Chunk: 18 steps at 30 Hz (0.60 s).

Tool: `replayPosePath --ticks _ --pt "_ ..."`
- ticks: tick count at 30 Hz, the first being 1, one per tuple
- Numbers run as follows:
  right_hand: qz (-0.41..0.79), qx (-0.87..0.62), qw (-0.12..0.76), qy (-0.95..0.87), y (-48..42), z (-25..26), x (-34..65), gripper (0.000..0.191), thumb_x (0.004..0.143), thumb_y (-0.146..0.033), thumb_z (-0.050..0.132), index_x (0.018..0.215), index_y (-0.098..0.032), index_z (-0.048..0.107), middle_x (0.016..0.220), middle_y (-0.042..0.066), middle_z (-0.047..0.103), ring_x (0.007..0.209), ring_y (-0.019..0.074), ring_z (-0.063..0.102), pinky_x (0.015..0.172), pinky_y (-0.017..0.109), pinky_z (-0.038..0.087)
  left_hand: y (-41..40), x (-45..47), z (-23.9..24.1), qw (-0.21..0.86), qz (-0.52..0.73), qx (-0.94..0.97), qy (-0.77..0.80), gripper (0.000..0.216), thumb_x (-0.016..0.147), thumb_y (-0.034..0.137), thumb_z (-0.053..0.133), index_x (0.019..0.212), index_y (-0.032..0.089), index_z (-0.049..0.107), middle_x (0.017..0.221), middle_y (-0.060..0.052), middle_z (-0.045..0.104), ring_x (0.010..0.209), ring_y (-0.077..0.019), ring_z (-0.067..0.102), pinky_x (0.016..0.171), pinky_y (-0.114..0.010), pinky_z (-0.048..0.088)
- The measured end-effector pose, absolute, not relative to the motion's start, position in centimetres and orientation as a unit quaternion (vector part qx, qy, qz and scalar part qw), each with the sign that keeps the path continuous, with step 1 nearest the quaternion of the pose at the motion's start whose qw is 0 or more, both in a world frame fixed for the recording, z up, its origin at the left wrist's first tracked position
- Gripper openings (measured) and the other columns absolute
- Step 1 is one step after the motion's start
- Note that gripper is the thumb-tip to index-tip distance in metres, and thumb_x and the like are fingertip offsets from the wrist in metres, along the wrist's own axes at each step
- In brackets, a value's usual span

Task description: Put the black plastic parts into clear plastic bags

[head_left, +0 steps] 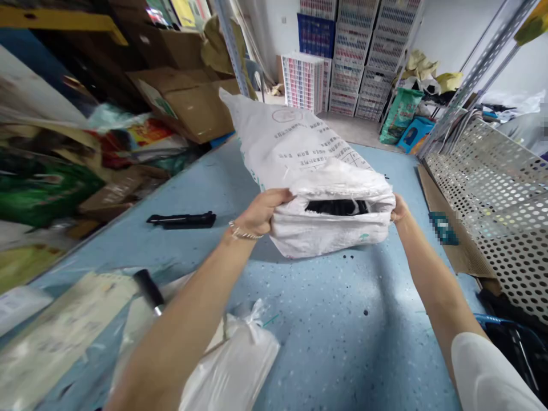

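A white woven sack (299, 148) with printed writing lies across the blue tabletop, its mouth turned toward me. My left hand (266, 210) grips the left edge of the mouth, thumb on top. At the opposite edge my right hand (399, 209) holds the rim, most of its fingers hidden behind the cloth. The rim looks folded back in a thick band. Through the narrow slit between my hands dark contents (336, 206) show, their kind not clear. Left of my left wrist a black elongated part (182, 220) lies on the table.
Below my left arm sit a tied white plastic bag (240, 359) and a black-handled tool (149, 288). Perforated metal panels (492, 171) border the right side. Bags and a cardboard box (188, 100) crowd the left. Stacked plastic crates (351, 63) stand at the back.
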State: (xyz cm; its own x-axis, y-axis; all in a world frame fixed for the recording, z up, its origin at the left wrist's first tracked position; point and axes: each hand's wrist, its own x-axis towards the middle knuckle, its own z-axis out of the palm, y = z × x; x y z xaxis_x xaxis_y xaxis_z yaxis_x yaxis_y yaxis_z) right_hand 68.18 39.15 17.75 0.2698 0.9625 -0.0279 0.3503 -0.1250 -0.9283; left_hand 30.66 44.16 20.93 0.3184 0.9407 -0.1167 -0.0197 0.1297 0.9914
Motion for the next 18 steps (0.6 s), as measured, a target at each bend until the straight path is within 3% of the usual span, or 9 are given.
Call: replayPosePath --ticks 2,4,8,10,12,15,18 --pt "0.324 -0.693 0.420 -0.487 38.7 18.5 68.3 0.034 0.093 -0.041 0.051 0.106 -0.016 0.070 0.091 0.012 0.076 0.096 0.0308 0.071 0.088 0.045 0.058 42.8 28.6 20.7 0.690 0.331 0.524 0.374 0.043 0.060 0.044 0.086 0.086 0.014 0.073 0.082 -0.008 0.074 0.083 -0.0269 0.072 0.072 -0.033 0.057" --pt "0.283 -0.722 0.410 -0.481 37.8 19.2 67.3 0.036 0.090 -0.037 0.056 0.115 -0.015 0.067 0.112 0.017 0.073 0.114 0.0347 0.065 0.099 0.050 0.053 41.9 26.9 19.9 0.689 0.306 0.529 0.390 0.045 0.055 0.042 0.089 0.086 0.015 0.071 0.081 -0.007 0.073 0.081 -0.0250 0.071 0.073 -0.032 0.056" --pt "0.002 -0.725 0.366 -0.583 33.5 19.9 61.6 0.058 0.089 -0.027 0.058 0.145 -0.016 0.051 0.152 0.018 0.049 0.148 0.0386 0.034 0.121 0.060 0.028 40.5 26.2 18.5 0.635 0.326 0.529 0.459 0.039 0.061 0.041 0.088 0.085 0.016 0.068 0.077 -0.003 0.072 0.082 -0.0220 0.070 0.075 -0.031 0.055" --pt "-0.080 -0.670 0.303 -0.673 30.9 19.1 57.2 0.051 0.095 -0.027 0.051 0.146 -0.024 0.052 0.150 0.013 0.051 0.147 0.0356 0.035 0.122 0.060 0.025 39.9 26.9 18.6 0.645 0.352 0.500 0.458 0.033 0.067 0.039 0.086 0.082 0.016 0.069 0.075 -0.004 0.072 0.083 -0.0226 0.070 0.075 -0.031 0.056" --pt "-0.043 -0.624 0.219 -0.748 28.6 17.4 52.7 0.052 0.095 -0.033 0.056 0.146 -0.026 0.052 0.144 0.013 0.057 0.143 0.0359 0.039 0.120 0.059 0.029 39.6 27.7 19.6 0.661 0.391 0.457 0.449 0.022 0.074 0.032 0.081 0.079 0.015 0.068 0.072 -0.005 0.072 0.083 -0.0232 0.071 0.076 -0.031 0.057" --pt "0.081 -0.592 0.115 -0.794 25.8 14.0 48.3 0.029 0.092 -0.025 0.057 0.117 -0.021 0.069 0.112 0.013 0.071 0.116 0.0313 0.059 0.105 0.047 0.046 40.6 28.1 22.2 0.662 0.470 0.379 0.445 0.006 0.086 0.017 0.065 0.082 0.014 0.066 0.070 -0.003 0.070 0.085 -0.0201 0.072 0.083 -0.030 0.059" --pt "0.125 -0.597 0.102 -0.786 23.3 11.8 49.0 0.018 0.091 -0.019 0.054 0.095 -0.025 0.071 0.097 0.008 0.073 0.100 0.0258 0.063 0.094 0.037 0.051 42.3 27.7 24.1 0.649 0.524 0.311 0.456 0.014 0.096 0.015 0.051 0.089 0.016 0.063 0.073 0.000 0.070 0.085 -0.0151 0.071 0.087 -0.028 0.059"
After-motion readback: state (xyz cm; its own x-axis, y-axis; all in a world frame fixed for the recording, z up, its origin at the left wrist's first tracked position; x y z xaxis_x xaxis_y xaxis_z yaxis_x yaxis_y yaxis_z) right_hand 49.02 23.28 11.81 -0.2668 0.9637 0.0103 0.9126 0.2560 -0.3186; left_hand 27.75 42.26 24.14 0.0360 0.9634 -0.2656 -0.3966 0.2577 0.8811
